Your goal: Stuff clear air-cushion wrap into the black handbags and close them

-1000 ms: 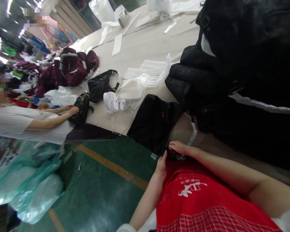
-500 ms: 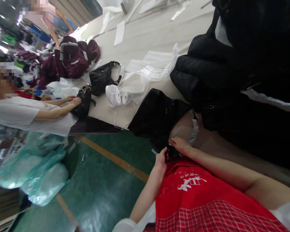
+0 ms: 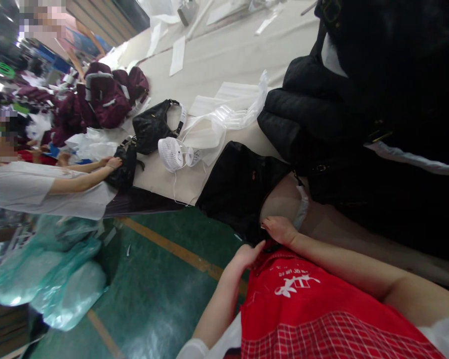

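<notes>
Both hands, left hand (image 3: 246, 255) and right hand (image 3: 280, 229), pinch the near edge of the black bag (image 3: 241, 187) hanging off the table (image 3: 224, 65); better keep it taut and supported while working

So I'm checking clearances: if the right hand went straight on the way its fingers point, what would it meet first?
Probably the black bag: the right hand already lies at its near edge, fingers toward it, though depth is unclear.
</notes>
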Demonstrator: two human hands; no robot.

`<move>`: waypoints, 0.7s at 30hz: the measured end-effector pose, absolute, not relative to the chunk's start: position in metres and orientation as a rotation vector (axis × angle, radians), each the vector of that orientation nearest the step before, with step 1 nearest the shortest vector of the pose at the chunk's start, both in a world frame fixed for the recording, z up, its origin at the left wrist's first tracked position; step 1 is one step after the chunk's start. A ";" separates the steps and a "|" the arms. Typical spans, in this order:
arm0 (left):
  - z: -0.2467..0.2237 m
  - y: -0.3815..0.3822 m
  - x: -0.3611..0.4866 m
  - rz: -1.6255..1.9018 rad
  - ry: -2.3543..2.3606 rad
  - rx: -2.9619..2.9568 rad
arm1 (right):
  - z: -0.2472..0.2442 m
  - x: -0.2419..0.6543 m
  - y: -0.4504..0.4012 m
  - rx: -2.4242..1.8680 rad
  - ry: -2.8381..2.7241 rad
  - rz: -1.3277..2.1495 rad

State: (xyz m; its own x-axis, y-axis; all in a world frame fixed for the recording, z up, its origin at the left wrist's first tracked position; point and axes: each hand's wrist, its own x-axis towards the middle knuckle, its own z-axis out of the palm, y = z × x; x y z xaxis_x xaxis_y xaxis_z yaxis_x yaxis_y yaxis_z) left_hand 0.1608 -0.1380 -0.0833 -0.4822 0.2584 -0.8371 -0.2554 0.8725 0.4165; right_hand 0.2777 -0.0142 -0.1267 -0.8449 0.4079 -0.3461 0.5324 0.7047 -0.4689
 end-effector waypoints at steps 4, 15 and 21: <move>-0.074 -0.098 0.130 0.079 2.428 0.971 | -0.130 0.276 -0.013 0.763 2.717 -0.839; -0.116 -0.037 0.116 -0.295 2.350 1.223 | -0.142 0.280 -0.017 0.388 2.882 -0.663; -0.115 -0.031 0.115 -0.281 2.344 1.155 | -0.141 0.290 -0.039 0.280 2.847 -0.668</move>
